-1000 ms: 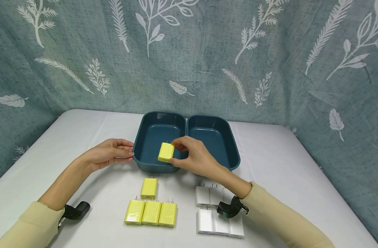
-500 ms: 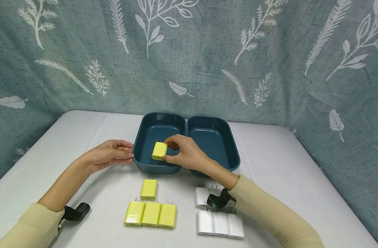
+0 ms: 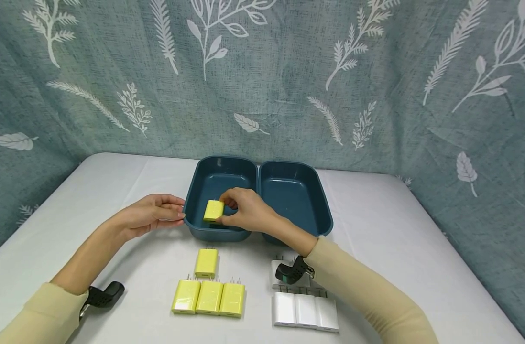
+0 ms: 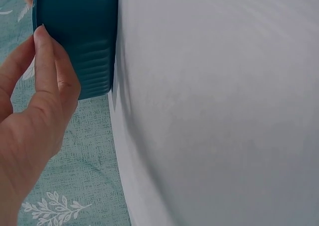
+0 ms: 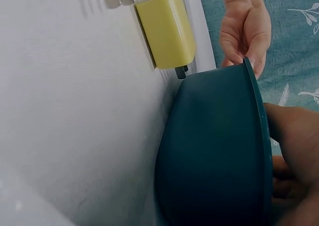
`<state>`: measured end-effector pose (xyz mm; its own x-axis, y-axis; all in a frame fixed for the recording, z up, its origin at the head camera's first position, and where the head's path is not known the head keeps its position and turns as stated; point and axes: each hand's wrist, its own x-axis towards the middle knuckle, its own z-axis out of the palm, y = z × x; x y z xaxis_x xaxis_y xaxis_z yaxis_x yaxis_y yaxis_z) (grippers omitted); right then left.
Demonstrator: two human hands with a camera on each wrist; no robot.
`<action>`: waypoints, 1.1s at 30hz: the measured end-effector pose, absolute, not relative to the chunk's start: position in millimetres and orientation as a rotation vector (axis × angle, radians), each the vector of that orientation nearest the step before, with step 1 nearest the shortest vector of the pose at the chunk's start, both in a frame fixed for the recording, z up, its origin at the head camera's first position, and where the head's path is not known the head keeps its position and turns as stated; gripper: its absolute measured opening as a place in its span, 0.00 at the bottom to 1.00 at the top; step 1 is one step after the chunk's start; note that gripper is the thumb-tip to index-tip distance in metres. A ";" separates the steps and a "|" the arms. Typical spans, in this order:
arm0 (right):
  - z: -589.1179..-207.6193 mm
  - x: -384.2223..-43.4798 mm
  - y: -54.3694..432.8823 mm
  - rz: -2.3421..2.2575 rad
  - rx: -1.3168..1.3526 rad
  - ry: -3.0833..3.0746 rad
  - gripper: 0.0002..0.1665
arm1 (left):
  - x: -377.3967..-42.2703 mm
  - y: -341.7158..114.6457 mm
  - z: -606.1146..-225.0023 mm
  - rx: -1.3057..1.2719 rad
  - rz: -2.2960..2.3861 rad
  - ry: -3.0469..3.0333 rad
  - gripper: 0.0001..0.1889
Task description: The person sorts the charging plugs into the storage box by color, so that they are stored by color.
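Note:
My right hand (image 3: 247,210) pinches a yellow USB wall charger (image 3: 213,210) between thumb and fingers, low inside the left dark teal container (image 3: 219,235). Straight fingers of my left hand (image 3: 157,212) touch the left side of that container at its rim; in the left wrist view the fingertips (image 4: 42,34) lie against its outer wall. In the right wrist view the container wall (image 5: 214,136) hides the held charger and part of my right hand (image 5: 299,151).
In front of the containers lie several yellow chargers (image 3: 209,297), one (image 3: 206,263) ahead of the others. Several white chargers (image 3: 306,310) lie in rows at right, partly under my right wrist camera (image 3: 293,270). A second teal container (image 3: 294,196) adjoins the first.
My right hand has moved left and lowered the yellow charger deeper into the left container. My left hand has stayed at the rim.

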<state>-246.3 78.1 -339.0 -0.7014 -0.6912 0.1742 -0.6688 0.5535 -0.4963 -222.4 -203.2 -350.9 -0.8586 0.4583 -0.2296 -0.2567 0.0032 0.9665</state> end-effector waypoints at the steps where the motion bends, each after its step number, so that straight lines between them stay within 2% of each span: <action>1: -339.4 -246.8 76.7 -0.832 -1.190 2.735 0.26 | -222.5 -203.5 -351.2 0.210 1.907 1.794 0.25; 33: -341.3 -256.4 45.2 -0.634 -1.160 2.660 0.23 | -223.1 -205.0 -353.2 0.213 1.916 1.778 0.25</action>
<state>-256.4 45.2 -341.3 -0.6827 -0.7306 0.0130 -0.6578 0.6068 -0.4462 -223.1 -205.0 -353.2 -0.8558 0.4655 -0.2255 -0.2594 -0.0092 0.9657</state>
